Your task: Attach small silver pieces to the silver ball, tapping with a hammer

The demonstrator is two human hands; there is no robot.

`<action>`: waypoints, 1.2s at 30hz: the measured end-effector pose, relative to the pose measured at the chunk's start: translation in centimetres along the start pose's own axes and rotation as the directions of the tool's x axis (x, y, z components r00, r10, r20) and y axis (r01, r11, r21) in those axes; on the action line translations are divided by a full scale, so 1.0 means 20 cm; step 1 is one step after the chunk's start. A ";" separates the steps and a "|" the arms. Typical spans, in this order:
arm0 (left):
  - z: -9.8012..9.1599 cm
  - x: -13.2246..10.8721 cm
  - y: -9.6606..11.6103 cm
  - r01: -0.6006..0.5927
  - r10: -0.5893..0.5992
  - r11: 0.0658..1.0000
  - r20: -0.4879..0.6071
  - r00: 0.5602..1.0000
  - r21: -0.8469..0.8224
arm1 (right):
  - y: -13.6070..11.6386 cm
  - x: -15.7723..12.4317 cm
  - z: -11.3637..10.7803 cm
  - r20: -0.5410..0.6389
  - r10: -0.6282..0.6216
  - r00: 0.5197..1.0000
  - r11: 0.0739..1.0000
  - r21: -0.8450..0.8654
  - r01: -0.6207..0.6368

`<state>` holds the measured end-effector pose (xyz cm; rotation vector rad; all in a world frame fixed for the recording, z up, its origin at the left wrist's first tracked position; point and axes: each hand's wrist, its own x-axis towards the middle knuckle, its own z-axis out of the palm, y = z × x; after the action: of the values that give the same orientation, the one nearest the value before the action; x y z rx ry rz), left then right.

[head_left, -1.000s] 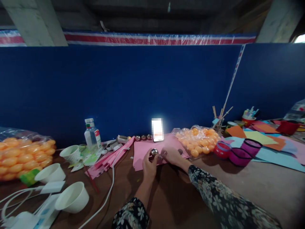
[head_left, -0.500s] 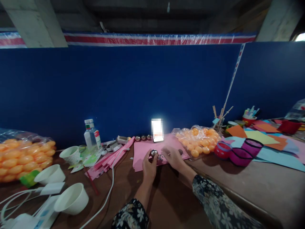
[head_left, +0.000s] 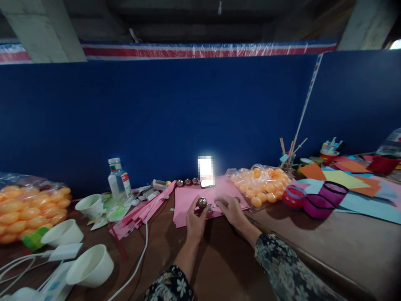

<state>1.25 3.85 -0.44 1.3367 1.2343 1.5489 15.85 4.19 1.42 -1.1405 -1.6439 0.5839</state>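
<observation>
My left hand (head_left: 195,219) pinches a small shiny silver ball (head_left: 202,202) between thumb and fingers, just above a pink paper sheet (head_left: 188,200) on the brown table. Close to its right, my right hand (head_left: 230,209) lies on the pink sheet with the fingers curled down over small glittery bits (head_left: 210,207); what it grips, if anything, is hidden. Three more silver balls (head_left: 187,182) stand in a row at the sheet's far edge, beside a glowing phone (head_left: 206,171) propped against the blue wall.
Bags of orange balls lie at the left (head_left: 28,207) and right of the phone (head_left: 261,184). White paper cups (head_left: 90,265), a cable (head_left: 142,251), a bottle (head_left: 118,179) and pink strips (head_left: 140,211) fill the left. Purple and red rings (head_left: 316,196) and coloured sheets (head_left: 344,182) lie right.
Both hands stay almost in place with the silver ball. The right hand has shifted slightly on the pink sheet, and the camera has tipped a little.
</observation>
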 end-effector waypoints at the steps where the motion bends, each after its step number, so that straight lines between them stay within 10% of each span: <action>1: 0.00 0.00 0.00 -0.011 0.011 1.000 0.003 1.000 0.001 | 0.00 0.00 0.00 0.005 -0.005 1.000 1.000 0.006 0.005; 36: 0.02 -0.02 -0.04 -0.130 0.123 0.990 0.128 0.984 0.046 | 0.04 -0.03 0.03 0.163 0.031 0.986 0.979 0.192 -0.063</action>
<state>1.72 3.78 -1.38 1.5493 1.1405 1.5022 15.64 4.12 0.27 -1.0107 -1.6558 0.8681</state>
